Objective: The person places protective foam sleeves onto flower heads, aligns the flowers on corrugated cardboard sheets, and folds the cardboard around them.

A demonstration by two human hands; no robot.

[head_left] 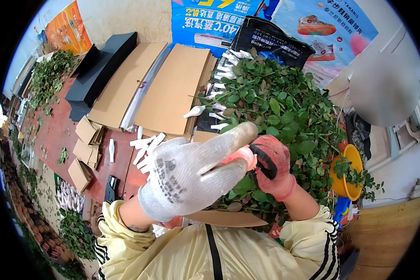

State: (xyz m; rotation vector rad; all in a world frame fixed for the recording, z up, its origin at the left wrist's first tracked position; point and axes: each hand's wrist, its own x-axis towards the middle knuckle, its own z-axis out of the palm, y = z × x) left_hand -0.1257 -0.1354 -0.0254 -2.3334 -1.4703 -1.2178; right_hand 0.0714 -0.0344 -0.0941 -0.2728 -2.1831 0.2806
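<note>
My left hand, in a white knit glove, wraps round a pink rose bud in front of my chest. Two of its fingers reach along either side of the bud. My right hand, in a red glove with black on the fingers, is curled close against the bud's end; what its fingers pinch is hidden. Behind and under both hands lies a large heap of leafy green rose stems, with white-wrapped heads along its left edge. Loose white sleeves lie on the table left of my left hand.
Stacks of brown cardboard and a black box stand on the red table. Small folded cardboard pieces lie at left, near a black stapler-like tool. A yellow basin is at right. Bundled wrapped flowers stand lower left.
</note>
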